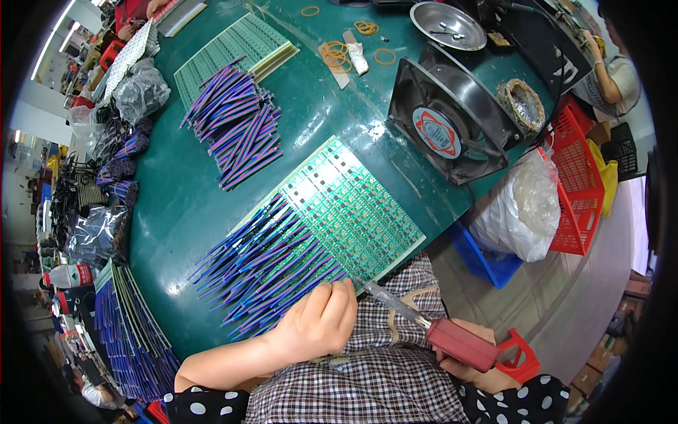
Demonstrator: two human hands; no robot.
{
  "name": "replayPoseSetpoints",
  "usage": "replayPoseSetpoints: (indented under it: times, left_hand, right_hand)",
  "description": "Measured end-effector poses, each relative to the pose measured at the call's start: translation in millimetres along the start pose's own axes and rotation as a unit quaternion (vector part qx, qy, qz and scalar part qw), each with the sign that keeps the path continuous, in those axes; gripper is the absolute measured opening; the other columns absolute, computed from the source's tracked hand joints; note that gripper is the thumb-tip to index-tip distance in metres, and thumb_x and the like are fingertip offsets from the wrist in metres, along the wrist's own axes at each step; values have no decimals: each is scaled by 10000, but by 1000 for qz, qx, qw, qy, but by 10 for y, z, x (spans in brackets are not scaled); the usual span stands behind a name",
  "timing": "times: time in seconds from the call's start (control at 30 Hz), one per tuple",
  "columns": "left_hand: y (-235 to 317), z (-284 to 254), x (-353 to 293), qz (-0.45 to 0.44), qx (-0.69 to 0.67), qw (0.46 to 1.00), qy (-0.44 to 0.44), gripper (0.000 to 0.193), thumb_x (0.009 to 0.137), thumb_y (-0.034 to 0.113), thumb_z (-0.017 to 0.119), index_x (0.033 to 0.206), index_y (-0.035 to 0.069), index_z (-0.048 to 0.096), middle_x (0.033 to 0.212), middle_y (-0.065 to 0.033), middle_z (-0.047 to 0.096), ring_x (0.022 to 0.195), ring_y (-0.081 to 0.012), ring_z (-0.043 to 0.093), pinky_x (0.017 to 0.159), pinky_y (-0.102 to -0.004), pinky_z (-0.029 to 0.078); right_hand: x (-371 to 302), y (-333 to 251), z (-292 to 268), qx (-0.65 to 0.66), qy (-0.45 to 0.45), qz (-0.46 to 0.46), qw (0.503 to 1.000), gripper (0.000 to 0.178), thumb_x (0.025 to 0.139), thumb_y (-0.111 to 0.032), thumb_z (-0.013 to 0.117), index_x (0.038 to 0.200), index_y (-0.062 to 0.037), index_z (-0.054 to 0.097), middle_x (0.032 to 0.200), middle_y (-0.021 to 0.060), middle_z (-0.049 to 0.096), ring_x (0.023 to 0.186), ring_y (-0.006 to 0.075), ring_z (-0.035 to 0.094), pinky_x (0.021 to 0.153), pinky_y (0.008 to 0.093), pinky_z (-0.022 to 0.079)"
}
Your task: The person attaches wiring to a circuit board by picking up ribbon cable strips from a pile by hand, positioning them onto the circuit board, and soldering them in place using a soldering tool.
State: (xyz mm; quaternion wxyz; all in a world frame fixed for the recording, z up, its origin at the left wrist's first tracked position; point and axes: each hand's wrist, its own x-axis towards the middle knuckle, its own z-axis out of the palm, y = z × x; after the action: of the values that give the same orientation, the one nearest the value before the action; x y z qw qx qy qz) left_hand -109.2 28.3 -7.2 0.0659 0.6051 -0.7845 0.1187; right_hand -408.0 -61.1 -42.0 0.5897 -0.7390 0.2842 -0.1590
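Note:
A panel of green circuit boards (353, 205) lies at an angle on the table in front of me. Rows of blue and purple wires (268, 261) are attached across its left part and stick out to the left. My left hand (325, 314) is closed in a pinch at the panel's near edge, on what looks like a thin wire mostly hidden by the fingers. My right hand (459, 348) grips a soldering gun (462, 344) with a red body. Its long metal barrel points up and left, with the tip at the near edge of the panel, close to my left fingertips.
Loose wires (240, 127) lie on stacked panels (233, 53) at the back left. A black fan (452, 113) stands right, by a metal dish (448, 27), tape roll (521, 104) and rubber bands (335, 56). Wired panels (134, 339) stand left. Another person (607, 78) sits far right.

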Motion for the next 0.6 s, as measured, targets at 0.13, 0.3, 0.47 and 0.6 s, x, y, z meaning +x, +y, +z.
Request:
replayPoseSetpoints:
  times: [0.13, 0.3, 0.47, 0.6]
  left_hand:
    - [-2, 3, -2, 9, 8, 1000, -2, 332, 668, 64, 625, 965, -80, 663, 887, -106, 611, 740, -180, 609, 591, -232, 509]
    - [-16, -8, 22, 15, 16, 1000, -4, 316, 681, 64, 629, 959, -83, 660, 877, -104, 611, 741, -179, 608, 588, -231, 507]
    - [-10, 2, 27, 15, 17, 1000, 0, 304, 689, 67, 634, 952, -84, 659, 869, -102, 612, 740, -179, 605, 585, -229, 504]
    - [-11, -6, 45, 25, 15, 1000, 10, 206, 725, 22, 633, 888, -100, 666, 793, -101, 597, 701, -172, 578, 579, -204, 495]
  right_hand:
    - [123, -37, -28, -70, 1, -105, 992, 650, 698, -328, 854, 1158, 56, 603, 917, 141, 711, 727, 248, 719, 656, 314, 579]
    - [-12, 57, -21, -48, 8, -62, 997, 668, 685, -332, 859, 1156, 69, 605, 911, 144, 711, 722, 247, 721, 646, 303, 579]
    - [-8, 44, -27, -36, 13, -40, 998, 670, 682, -325, 858, 1159, 71, 606, 916, 138, 712, 719, 244, 720, 660, 304, 580]
    - [72, 23, -30, -76, -3, -94, 993, 671, 674, -311, 862, 1166, 67, 606, 923, 131, 714, 728, 241, 722, 680, 302, 581]
